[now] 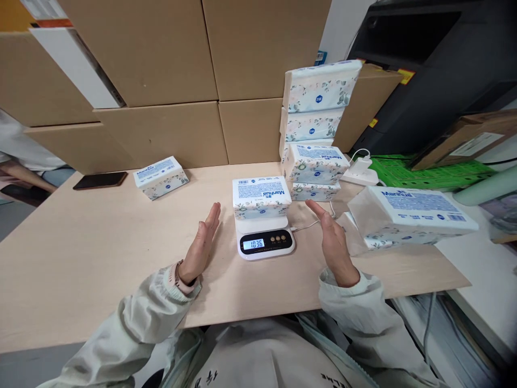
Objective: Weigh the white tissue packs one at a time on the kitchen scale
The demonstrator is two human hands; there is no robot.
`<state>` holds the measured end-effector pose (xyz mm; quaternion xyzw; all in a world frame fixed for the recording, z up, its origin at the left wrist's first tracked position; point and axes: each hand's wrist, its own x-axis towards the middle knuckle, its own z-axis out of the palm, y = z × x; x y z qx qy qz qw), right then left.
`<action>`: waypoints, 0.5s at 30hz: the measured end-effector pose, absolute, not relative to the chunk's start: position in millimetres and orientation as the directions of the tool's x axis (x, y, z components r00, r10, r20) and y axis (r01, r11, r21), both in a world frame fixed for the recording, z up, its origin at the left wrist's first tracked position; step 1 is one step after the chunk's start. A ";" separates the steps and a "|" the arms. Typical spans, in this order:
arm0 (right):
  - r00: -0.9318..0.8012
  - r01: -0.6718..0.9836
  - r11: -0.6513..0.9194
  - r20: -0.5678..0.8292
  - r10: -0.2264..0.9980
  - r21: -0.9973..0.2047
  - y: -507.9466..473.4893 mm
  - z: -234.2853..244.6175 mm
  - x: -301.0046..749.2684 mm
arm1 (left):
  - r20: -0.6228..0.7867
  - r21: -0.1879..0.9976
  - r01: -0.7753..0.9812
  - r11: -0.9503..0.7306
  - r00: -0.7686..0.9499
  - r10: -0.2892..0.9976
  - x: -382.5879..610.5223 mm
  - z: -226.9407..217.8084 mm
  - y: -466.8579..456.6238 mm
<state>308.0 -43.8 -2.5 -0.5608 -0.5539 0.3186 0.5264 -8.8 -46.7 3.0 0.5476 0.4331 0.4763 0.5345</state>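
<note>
My left hand (201, 245) and right hand (335, 245), stretched flat, hold nothing, flanking the scale (262, 225); a pack (262, 197) sits on it. The pale table (100, 258) carries a phone (100, 180) at left; cartons (161, 132) stand behind, a black machine (407, 81) right.

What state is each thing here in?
White plastic digital scale: on, display lit.
White floral tissue pack on scale: untouched.
Bare left hand: open, empty.
Bare right hand: open, empty.
Black rectangular phone: lying flat.
White tissue pack beside phone: untouched.
White floral tissue-pack stack: standing.
Brown cardboard boxes: stacked.
</note>
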 end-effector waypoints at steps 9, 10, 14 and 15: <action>0.164 0.255 0.149 0.194 0.967 -0.955 -44.5 4.4 304.0 | 0.069 0.998 -0.016 -0.067 0.180 0.981 -8.5 1.7 -41.4; 0.145 0.231 0.135 0.171 0.975 -0.963 -43.4 6.2 303.0 | 0.074 0.997 -0.003 -0.075 0.181 0.981 -8.0 3.1 -38.3; 0.081 0.184 0.071 0.087 0.993 -0.980 -33.6 14.9 295.3 | 0.076 0.997 0.009 -0.080 0.209 0.975 -1.3 12.2 -19.6; 0.081 0.190 0.062 0.079 0.994 -0.980 -30.5 17.2 292.6 | 0.068 0.998 0.001 -0.070 0.214 0.975 2.0 14.6 -14.2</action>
